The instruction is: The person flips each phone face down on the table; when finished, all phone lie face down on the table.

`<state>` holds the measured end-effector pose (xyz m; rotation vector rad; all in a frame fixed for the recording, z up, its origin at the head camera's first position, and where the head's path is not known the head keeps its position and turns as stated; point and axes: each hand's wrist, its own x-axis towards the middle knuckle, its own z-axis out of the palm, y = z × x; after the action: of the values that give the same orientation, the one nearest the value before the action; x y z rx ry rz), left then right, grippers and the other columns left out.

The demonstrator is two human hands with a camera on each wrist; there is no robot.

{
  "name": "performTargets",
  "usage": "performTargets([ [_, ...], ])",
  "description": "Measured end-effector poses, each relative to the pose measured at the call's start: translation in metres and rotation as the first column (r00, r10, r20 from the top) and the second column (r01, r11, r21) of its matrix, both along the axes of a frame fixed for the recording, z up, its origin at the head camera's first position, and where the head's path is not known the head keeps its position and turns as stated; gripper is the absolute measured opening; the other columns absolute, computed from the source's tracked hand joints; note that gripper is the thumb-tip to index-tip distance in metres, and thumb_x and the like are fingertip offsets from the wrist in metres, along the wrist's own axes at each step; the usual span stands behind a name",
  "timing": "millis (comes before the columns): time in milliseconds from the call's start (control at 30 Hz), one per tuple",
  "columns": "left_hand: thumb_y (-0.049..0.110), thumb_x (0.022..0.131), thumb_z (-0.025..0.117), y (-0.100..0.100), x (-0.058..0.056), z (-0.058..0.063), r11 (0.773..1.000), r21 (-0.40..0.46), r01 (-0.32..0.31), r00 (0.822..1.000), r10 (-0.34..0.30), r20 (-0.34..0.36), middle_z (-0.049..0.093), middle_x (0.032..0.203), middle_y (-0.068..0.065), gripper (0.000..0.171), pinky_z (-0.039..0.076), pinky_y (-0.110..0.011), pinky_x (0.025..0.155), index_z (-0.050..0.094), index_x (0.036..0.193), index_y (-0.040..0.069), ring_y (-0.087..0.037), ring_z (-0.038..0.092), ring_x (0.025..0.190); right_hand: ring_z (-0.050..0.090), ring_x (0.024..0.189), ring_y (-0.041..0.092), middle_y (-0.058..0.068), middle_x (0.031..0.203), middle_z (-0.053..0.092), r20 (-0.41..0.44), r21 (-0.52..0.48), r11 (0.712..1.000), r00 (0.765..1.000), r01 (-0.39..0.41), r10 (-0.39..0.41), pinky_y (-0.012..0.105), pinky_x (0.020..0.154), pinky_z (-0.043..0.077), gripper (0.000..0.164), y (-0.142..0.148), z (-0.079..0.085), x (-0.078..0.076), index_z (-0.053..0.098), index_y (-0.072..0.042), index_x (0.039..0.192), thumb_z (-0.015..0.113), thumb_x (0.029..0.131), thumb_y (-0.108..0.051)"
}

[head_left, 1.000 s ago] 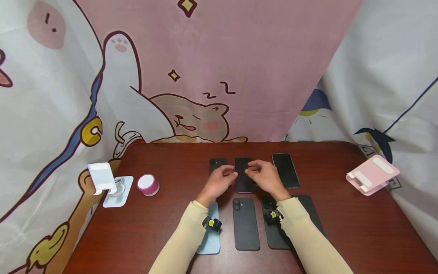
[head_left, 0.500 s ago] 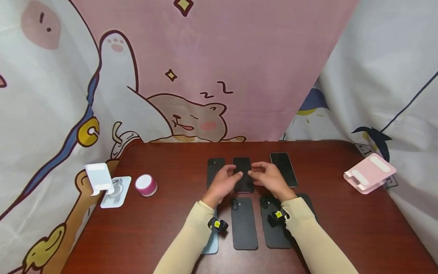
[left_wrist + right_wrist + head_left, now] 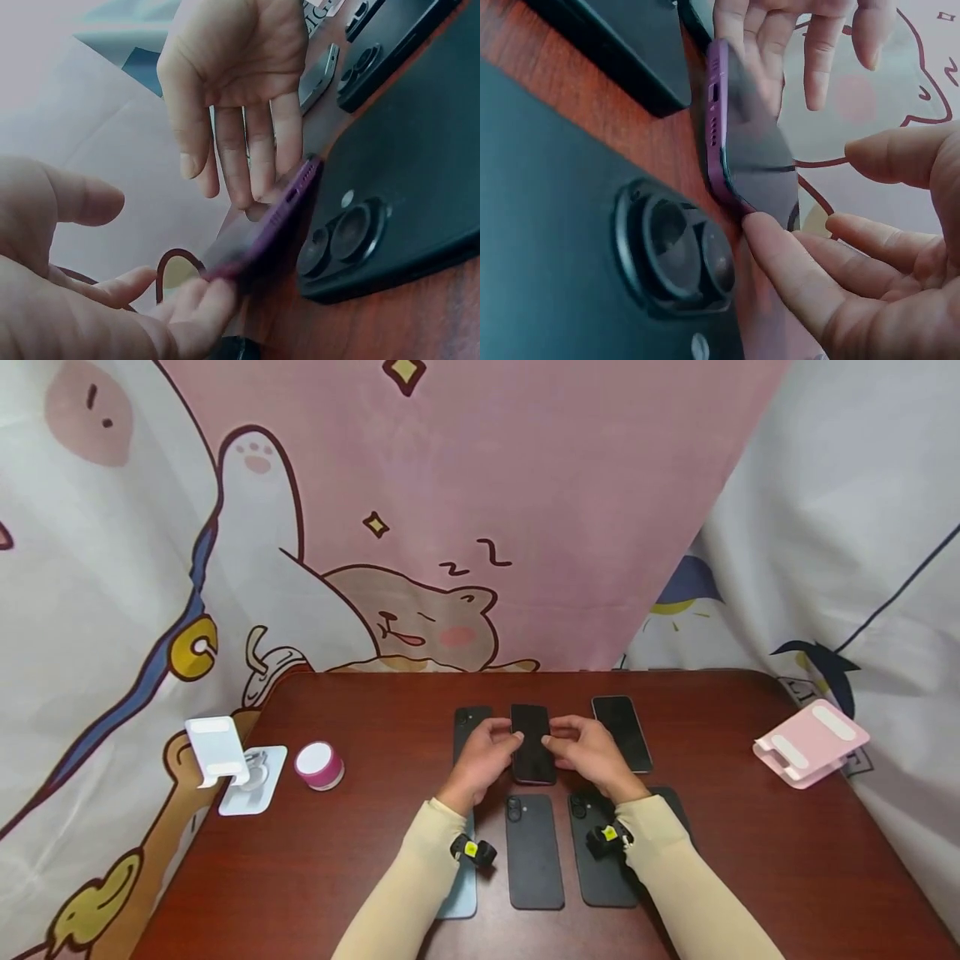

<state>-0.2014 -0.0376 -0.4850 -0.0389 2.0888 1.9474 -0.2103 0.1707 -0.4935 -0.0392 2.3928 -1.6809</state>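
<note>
A phone with a purple edge [image 3: 533, 764] lies screen up at the table's middle, its charging port toward me. Fingers of my left hand [image 3: 482, 758] reach its left edge, and my right hand [image 3: 594, 758] is at its right edge. Both hands have fairly straight fingers. In the left wrist view the left fingertips meet the phone's side [image 3: 274, 221], with the thumb held apart. Seen from the right wrist, a fingertip touches the corner of the phone [image 3: 718, 127], thumb off the screen. A dark phone [image 3: 472, 716] sits partly hidden behind my left hand.
Right of the hands lies another phone [image 3: 624, 732], screen up. Nearer are a dark phone [image 3: 536, 860], a larger black one [image 3: 609, 881] and a light blue one [image 3: 461, 897], partly under my sleeves. A white stand [image 3: 215, 747], pink jar [image 3: 319, 766] and pink stand [image 3: 810, 743] flank them.
Both hands have come down to the phone's two sides. The left thumb has drawn back a little to the left from over the screen. The head view has shifted slightly.
</note>
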Motion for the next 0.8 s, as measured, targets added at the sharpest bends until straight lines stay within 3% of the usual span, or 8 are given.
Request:
performTargets([
  [233,0.012,0.108,0.057,-0.004,-0.007,0.001,0.993,0.117,-0.014,1.000,0.012,0.019,0.062,0.137,-0.027,0.046,0.058,-0.051,0.104,0.049,0.150,-0.005,-0.039,0.062,0.131,0.073,0.115,0.036,0.026,0.139,0.065,-0.007,-0.015,1.000,1.000,-0.019,0.019,0.044,0.081,0.066,0.053,-0.012,0.002,0.001,0.056,0.002,0.146,0.072,0.102,-0.022],
  [467,0.009,0.110,0.053,-0.001,-0.008,-0.003,0.981,0.189,0.036,0.998,-0.046,0.051,0.062,0.139,-0.027,0.043,0.060,-0.034,0.098,0.053,0.152,0.000,-0.036,0.063,0.129,0.075,0.109,0.040,0.028,0.132,0.067,0.005,-0.061,0.998,1.000,-0.014,0.014,0.046,0.077,0.066,0.051,-0.021,0.002,0.001,0.055,0.002,0.148,0.065,0.106,-0.026],
  [633,0.015,0.109,0.059,0.002,-0.009,-0.009,0.973,0.221,0.070,0.995,-0.085,0.060,0.066,0.136,-0.016,0.043,0.061,-0.042,0.099,0.056,0.152,0.012,-0.032,0.065,0.128,0.076,0.106,0.038,0.029,0.129,0.066,0.038,-0.120,0.993,0.999,-0.009,0.014,0.047,0.077,0.066,0.053,-0.019,0.003,-0.002,0.051,0.002,0.150,0.062,0.108,-0.028],
  [800,0.023,0.111,0.056,0.007,-0.008,-0.009,0.967,0.224,0.117,0.987,-0.138,0.080,0.060,0.146,-0.014,0.042,0.060,-0.049,0.101,0.055,0.153,0.019,-0.032,0.062,0.134,0.075,0.109,0.035,0.029,0.132,0.065,0.047,-0.141,0.990,0.999,-0.006,0.013,0.047,0.075,0.066,0.058,-0.014,0.006,-0.004,0.048,0.003,0.152,0.064,0.108,-0.031],
])
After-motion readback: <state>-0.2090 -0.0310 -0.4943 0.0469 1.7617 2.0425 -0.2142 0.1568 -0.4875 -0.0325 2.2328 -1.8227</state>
